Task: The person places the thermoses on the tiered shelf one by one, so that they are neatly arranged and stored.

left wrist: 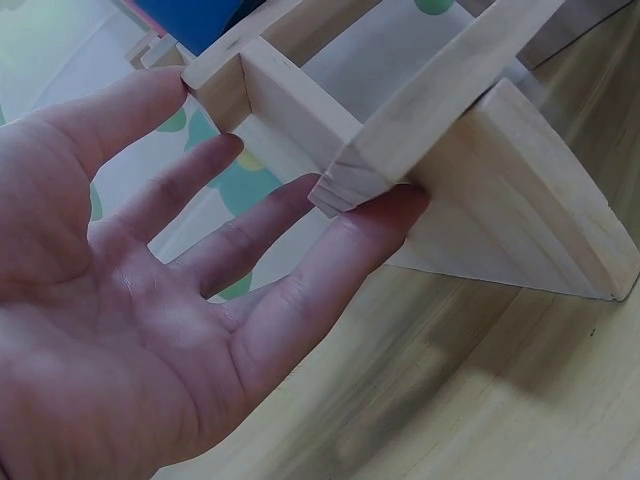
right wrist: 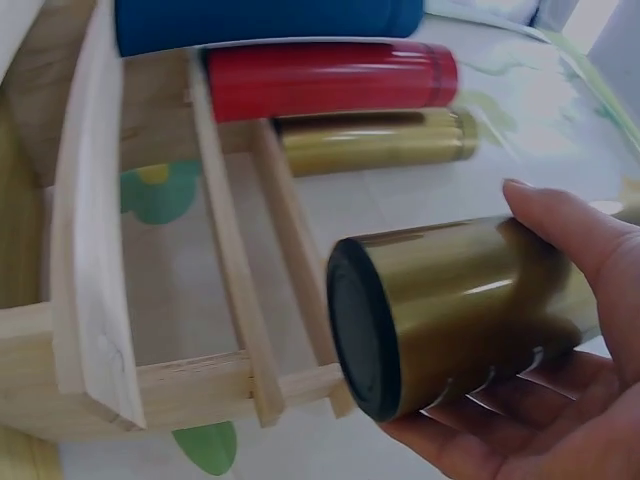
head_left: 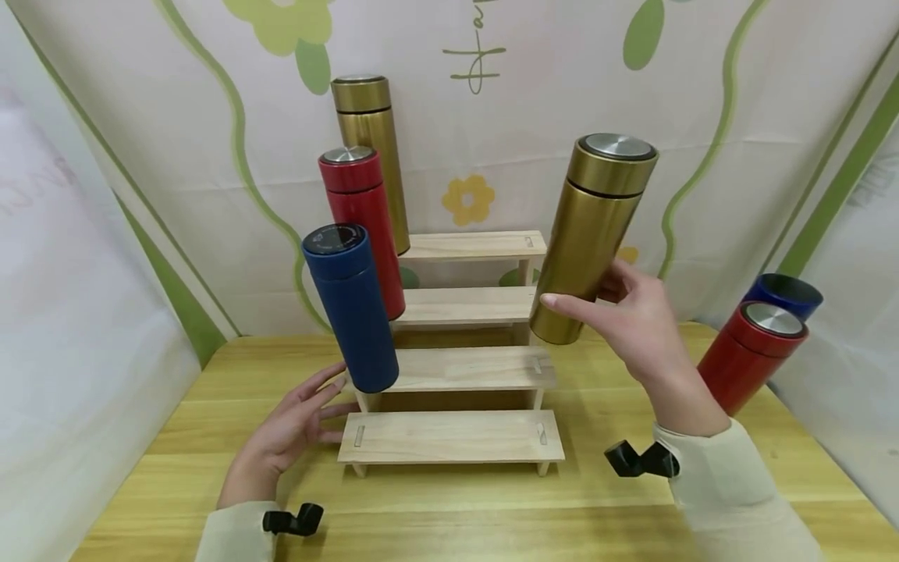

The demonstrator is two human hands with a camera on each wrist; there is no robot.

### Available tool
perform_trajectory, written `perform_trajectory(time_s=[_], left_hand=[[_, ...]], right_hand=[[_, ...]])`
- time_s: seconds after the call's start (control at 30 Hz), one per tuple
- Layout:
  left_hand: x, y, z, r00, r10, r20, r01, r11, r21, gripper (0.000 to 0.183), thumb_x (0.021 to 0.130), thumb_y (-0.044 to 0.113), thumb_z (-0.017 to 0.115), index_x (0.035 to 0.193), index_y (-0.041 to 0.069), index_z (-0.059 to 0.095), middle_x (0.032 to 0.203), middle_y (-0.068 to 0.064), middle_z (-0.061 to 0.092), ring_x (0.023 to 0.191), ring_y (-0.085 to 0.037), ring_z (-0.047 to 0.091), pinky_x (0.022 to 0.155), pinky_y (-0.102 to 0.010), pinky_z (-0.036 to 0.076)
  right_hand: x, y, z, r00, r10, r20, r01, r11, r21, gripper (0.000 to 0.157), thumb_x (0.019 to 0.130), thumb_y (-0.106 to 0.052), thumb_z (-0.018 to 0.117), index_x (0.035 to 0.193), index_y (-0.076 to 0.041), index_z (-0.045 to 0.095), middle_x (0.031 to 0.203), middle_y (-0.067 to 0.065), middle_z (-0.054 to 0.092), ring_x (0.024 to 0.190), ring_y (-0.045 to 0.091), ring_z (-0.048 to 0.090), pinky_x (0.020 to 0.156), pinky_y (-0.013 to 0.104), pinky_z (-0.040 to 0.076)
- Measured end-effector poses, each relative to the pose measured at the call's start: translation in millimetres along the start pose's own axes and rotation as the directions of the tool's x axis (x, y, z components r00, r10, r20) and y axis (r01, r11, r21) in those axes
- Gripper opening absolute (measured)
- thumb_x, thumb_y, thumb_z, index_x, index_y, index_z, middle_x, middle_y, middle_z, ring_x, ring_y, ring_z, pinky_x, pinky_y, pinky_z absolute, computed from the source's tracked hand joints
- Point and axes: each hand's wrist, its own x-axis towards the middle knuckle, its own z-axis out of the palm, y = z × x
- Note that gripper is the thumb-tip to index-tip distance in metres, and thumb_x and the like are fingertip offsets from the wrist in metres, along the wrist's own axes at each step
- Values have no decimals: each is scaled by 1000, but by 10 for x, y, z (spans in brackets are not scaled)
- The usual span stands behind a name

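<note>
My right hand point(head_left: 642, 336) grips a gold thermos flask point(head_left: 590, 234) with a silver-topped lid, raised at the right side of a stepped wooden stand point(head_left: 449, 437). The flask leans, its lid to the upper right; in the right wrist view its dark base point(right wrist: 362, 330) faces the stand. At the stand's left side, my left hand point(head_left: 288, 429) has spread fingers; in the left wrist view fingertips point(left wrist: 405, 205) touch its wooden edges. Toward the stand's left end stand a blue flask point(head_left: 351, 312), a red flask point(head_left: 361, 207) and another gold flask point(head_left: 382, 140) on rising steps.
At the table's right, a second red flask point(head_left: 747, 355) stands in front of a blue cylindrical item point(head_left: 787, 293), partly hidden. Patterned cloth point(head_left: 527, 140) hangs behind and at both sides of the wooden table point(head_left: 421, 523).
</note>
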Motion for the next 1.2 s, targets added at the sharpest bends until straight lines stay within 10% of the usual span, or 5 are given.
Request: perform_trajectory(time_s=[1.2], left_hand=[[25,-23,25,999,-14,-46,14,1000,5,65,111,38,53,167,20,27,168,-23,31,140,-36,55,98,-55,58]], right_hand=[[594,-506,292,997,-74,-21,74,997,36,76,76,-54,92,139,-24,63,131,2,69,118,17,66,100,41,54]])
